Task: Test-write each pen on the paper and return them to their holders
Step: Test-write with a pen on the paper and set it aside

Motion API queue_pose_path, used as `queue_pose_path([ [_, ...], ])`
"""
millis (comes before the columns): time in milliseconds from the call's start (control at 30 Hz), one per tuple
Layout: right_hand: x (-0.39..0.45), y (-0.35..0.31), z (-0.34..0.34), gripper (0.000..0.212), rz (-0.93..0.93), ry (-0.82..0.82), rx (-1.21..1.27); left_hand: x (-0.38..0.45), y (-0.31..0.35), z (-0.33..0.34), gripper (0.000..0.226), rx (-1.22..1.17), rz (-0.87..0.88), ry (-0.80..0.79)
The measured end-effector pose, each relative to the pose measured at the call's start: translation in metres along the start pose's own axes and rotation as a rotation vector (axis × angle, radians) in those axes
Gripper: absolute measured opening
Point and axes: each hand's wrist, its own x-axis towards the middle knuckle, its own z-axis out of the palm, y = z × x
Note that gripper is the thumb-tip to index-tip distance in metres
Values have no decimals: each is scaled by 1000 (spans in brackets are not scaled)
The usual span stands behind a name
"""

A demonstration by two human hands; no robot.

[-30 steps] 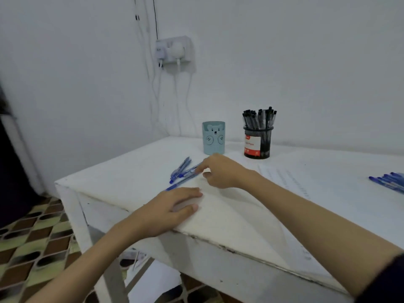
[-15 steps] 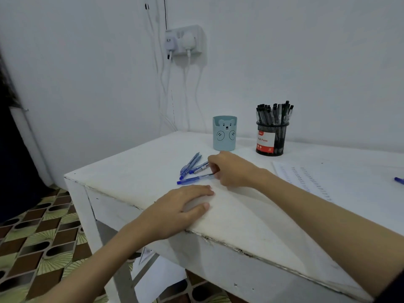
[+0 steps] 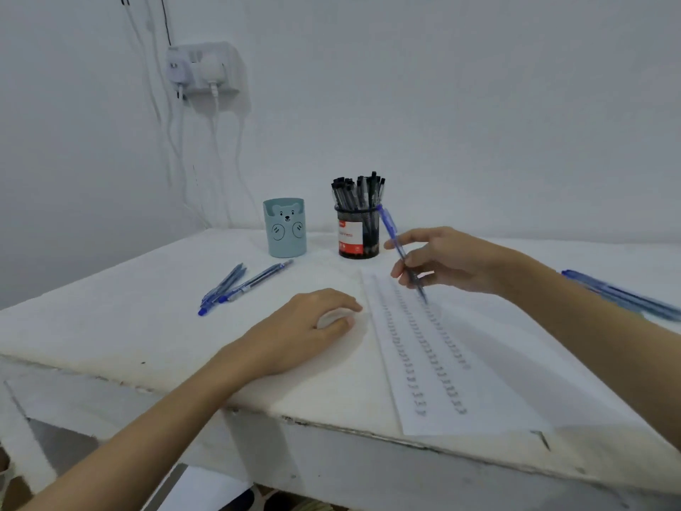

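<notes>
**Blue pen poised over the sheet, test stroke about to start**

The right hand pinches a blue pen between thumb and fingers, tilted, cap end up toward the wall and tip down over the paper. The tip sits at the far end of the rows of marks; whether it actually touches the sheet I cannot tell. The left hand lies palm down on the table just beside the paper's left edge, fingers relaxed, holding nothing.

To my eye this is the writing step for this one pen: it is in hand and aimed, so the next move calls for bringing the tip down on a bare patch past the last mark and making a short stroke, with the left hand perhaps sliding over to steady the sheet. After that the pen would belong in a holder, I'd guess the teal cup, since the black mesh cup is packed with black pens.

Counting: two holders at the back, standing near each other. One sheet. One pen in hand. A loose cluster of blue pens lies left of the paper, three or four, overlapped too much to be sure. More blue pens lie at the right edge, blurred, at least two. The black ones number a dozen or more; I cannot count them exactly. About three columns of marks show on the paper.
</notes>
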Motion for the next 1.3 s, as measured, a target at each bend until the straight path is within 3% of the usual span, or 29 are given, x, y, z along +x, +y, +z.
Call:
queue_pose_path([
  [167,-32,11,-32,18,50,174,293,37,28,24,34,-15,25,-119],
  [333,-57,15,-63,67,63,222,642,58,43,39,40,25,19,-279],
  [467,-63,20,-74,63,28,247,679,66,42,42,44,259,21,-251],
  [667,-65,25,-72,64,-11,226,749,72,45,46,48,322,20,-221],
  [733,-64,24,-66,63,-34,245,716,73,48,46,47,340,10,-211],
  [833,-62,26,-61,43,-79,243,524,75,52,45,48,393,-3,-212],
  [933,-66,30,-59,64,-13,129,340,74,55,43,52,449,-17,-226],
  [1033,-72,40,-51,80,50,156,74,71,55,42,56,511,-7,-209],
  [1167,-81,55,-35,42,-91,315,-94,70,53,46,45,434,76,-155],
  [1300,-80,60,-32,50,-144,375,-86,82,57,53,33,288,166,-160],
])
